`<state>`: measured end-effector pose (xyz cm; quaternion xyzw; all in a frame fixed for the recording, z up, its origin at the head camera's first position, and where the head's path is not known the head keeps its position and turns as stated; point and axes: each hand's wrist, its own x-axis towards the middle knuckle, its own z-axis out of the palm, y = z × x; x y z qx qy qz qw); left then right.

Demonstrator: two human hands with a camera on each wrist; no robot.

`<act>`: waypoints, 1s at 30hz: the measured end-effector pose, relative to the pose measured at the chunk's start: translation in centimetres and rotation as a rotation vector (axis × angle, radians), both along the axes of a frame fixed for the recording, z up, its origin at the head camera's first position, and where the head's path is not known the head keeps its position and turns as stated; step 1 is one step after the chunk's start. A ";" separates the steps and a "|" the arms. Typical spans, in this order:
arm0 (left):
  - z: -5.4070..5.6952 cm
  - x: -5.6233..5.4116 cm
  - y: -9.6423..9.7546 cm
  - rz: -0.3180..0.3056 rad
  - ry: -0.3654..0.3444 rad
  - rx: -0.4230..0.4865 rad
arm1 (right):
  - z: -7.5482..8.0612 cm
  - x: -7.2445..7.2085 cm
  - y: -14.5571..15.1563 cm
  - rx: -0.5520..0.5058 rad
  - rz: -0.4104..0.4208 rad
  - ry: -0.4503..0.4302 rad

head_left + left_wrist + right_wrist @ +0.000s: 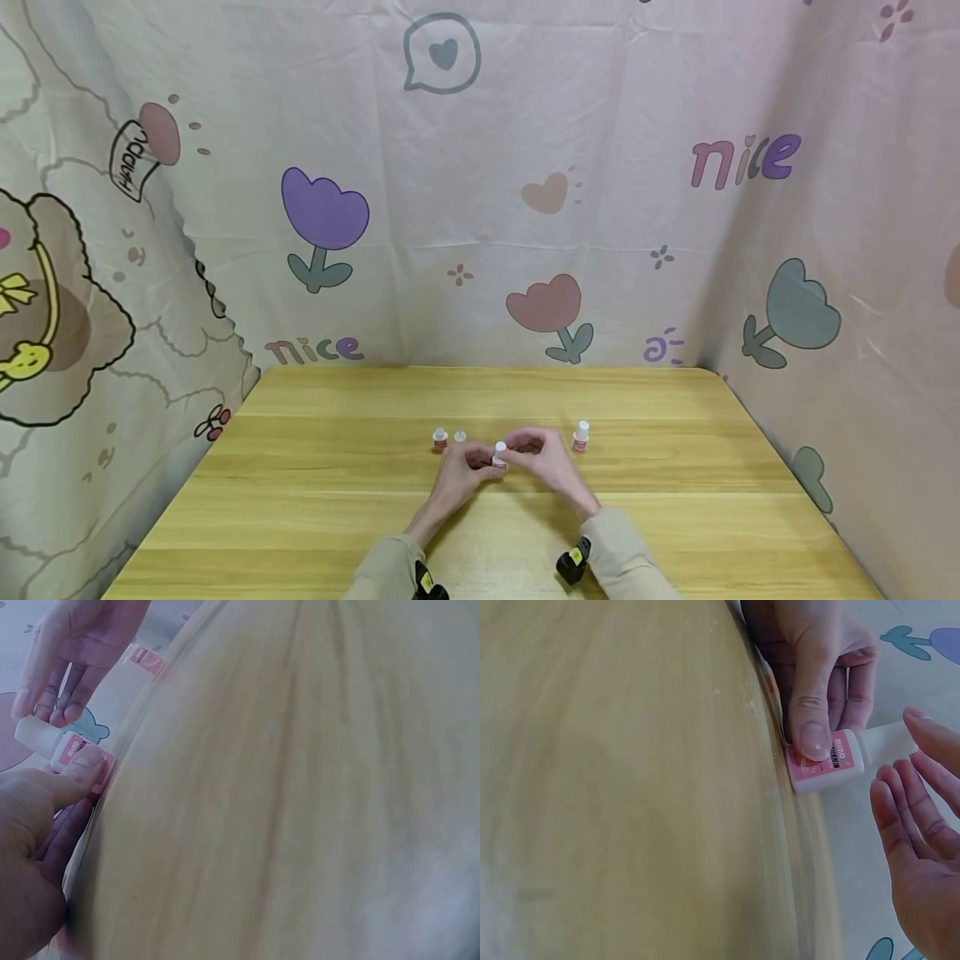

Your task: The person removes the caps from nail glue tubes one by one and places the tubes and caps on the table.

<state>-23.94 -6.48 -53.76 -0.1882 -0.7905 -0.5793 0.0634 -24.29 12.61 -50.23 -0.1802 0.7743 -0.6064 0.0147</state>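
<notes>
A small white bottle [500, 463] with a pink label and a tall white cap [889, 742] is at the middle of the table. My left hand [459, 479] grips its body, the thumb lying across the label. At the cap, my right hand [551, 462] has its thumb and index finger on either side, while its other fingers [889, 817] are loosely extended. In the left wrist view the bottle [82, 754] appears tilted by the camera angle. Its base seems to be at the tabletop, but contact is hard to tell.
Behind my left hand stand two similar bottles, one in fuller view [440, 442] and another [460, 437] partly hidden; their tops look shorter. A white-capped bottle [581, 437] stands to the right of my right hand. Printed cloth [480, 317] surrounds the wooden table [337, 500].
</notes>
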 end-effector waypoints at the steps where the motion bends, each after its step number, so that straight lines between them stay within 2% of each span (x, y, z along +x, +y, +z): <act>1: 0.0 0.0 0.0 0.000 0.000 -0.002 | 0.0 0.0 -0.1 0.003 -0.008 -0.003; 5: 0.1 0.1 0.0 -0.001 0.004 -0.006 | 0.1 0.0 -0.5 0.008 -0.036 -0.009; 15: 0.0 0.0 0.0 0.000 0.011 -0.009 | -0.2 -0.5 -0.9 0.083 -0.062 0.053; 30: -0.2 -0.1 0.0 -0.010 -0.004 0.015 | -0.5 -0.6 -1.1 0.084 -0.056 0.127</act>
